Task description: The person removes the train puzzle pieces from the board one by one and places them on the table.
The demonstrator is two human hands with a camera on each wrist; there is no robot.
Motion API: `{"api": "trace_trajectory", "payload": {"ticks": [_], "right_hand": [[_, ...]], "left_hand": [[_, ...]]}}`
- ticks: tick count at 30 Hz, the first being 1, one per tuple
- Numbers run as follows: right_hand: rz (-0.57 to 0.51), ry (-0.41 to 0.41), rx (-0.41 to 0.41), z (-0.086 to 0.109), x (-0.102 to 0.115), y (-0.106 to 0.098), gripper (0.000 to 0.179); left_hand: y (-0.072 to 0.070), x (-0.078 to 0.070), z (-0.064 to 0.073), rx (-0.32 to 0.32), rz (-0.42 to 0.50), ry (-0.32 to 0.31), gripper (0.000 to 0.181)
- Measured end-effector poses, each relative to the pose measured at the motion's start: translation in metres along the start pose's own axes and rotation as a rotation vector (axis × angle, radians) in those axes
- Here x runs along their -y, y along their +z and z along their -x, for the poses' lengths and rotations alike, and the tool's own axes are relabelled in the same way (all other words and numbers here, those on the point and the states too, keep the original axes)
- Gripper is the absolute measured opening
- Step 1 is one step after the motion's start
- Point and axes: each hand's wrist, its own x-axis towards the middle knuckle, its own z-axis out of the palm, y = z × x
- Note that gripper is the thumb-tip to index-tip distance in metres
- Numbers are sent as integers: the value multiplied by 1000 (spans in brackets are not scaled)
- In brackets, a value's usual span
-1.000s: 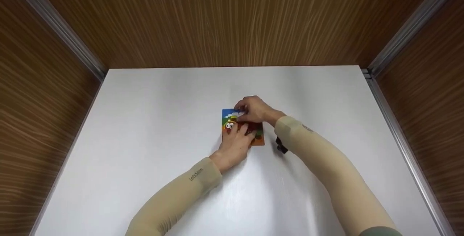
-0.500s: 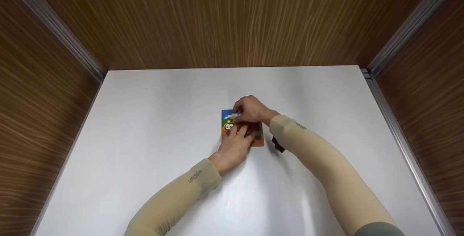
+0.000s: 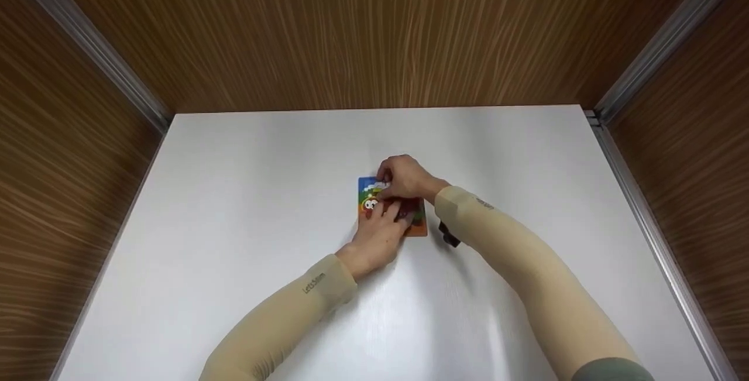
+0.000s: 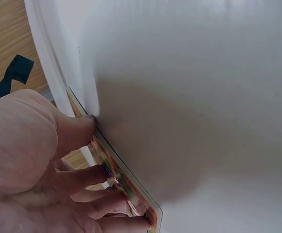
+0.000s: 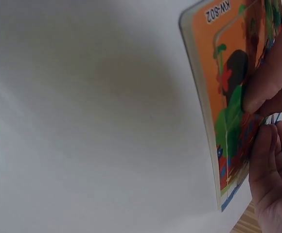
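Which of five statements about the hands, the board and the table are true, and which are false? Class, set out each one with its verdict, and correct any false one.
1. The table has a white top. True.
2. The left hand has fingers touching the picture board. True.
3. The left sleeve is bright red. False: it is beige, with dark lettering.
4. In the head view, the right hand is nearer the back wall than the left hand. True.
5. The picture board's orange corner carries no printing. False: a printed code shows there in the right wrist view.
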Motion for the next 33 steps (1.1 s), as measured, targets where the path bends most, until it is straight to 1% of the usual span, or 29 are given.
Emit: {"api": "trace_trajectory", "payload": {"ticks": [5, 7, 9, 11, 18, 25, 29, 33], "right_hand": [[-38, 9, -7, 0, -2, -1, 42], [-69, 16, -14, 0, -2, 0, 40], [-99, 17, -24, 0, -2, -1, 37], [-123, 13, -35, 1, -3, -1, 34], [-168, 11, -65, 1, -4, 1, 31], [-202, 15, -78, 0, -5, 2, 18], [-243, 56, -73, 0, -5, 1, 13], [-321, 110, -53, 1, -5, -1, 10]], "left_hand": [[-29, -13, 9, 51, -29, -9, 56], [-36, -16, 11, 67, -57, -12, 56], [-39, -18, 12, 78, -79, -19, 56], [-39, -18, 12, 85, -84, -22, 56], [-36, -17, 11, 59, -67, -12, 58], [-40, -18, 10, 98, -81, -29, 57], [-41, -19, 10, 120, -65, -47, 56], [-39, -18, 9, 114, -57, -43, 58]]}}
